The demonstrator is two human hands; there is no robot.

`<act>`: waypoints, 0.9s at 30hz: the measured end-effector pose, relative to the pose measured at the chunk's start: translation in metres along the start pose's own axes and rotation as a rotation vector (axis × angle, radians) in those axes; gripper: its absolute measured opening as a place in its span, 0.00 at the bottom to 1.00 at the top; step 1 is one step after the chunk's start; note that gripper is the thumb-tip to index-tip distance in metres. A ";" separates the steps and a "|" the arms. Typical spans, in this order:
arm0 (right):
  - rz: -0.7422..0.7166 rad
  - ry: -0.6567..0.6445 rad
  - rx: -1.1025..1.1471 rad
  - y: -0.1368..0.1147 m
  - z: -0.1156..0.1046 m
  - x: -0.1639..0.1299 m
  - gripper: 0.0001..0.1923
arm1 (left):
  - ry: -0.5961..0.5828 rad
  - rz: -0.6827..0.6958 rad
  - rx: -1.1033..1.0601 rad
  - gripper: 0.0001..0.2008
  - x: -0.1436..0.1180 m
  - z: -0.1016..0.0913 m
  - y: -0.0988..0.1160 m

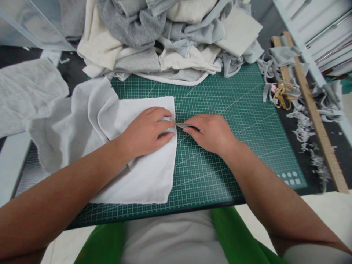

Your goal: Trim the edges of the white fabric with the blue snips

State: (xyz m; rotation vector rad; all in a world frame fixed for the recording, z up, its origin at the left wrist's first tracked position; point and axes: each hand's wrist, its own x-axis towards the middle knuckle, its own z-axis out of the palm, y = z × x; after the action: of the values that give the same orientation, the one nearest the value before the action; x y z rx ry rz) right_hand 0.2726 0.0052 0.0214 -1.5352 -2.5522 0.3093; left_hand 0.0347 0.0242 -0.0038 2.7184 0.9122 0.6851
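Note:
A white piece of cloth (pixel 148 179) lies spread with its raw right edge running down the mat. Its left part is bunched into soft folds. My left hand (pixel 145 132) rests on the cloth, fingers stretched toward that edge and slightly apart. Just right of the edge, my right hand (pixel 210 132) is closed around a small cutting tool (pixel 180 125) with a pointed metal blade and a dark blue part. The blade's tip meets the cloth edge beside my left fingertips. Most of the tool is hidden in my fingers, so its exact kind is unclear.
Beneath everything is a green cutting mat (pixel 231 95) with a grid. A heap of grey and cream fabric (pixel 165 40) fills the back. Gold-handled scissors (pixel 281 97), a wooden strip (pixel 316 113) and thread scraps (pixel 302 126) lie right. Another pale cloth (pixel 30 91) lies left.

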 end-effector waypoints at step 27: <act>0.050 0.016 0.155 0.008 0.000 0.001 0.11 | -0.015 -0.032 -0.016 0.12 0.000 0.000 -0.001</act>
State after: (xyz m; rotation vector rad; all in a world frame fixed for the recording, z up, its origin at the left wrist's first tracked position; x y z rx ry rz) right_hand 0.2790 0.0092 0.0189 -1.5395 -2.4178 0.4864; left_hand 0.0338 0.0248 -0.0039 2.6850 0.9404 0.6621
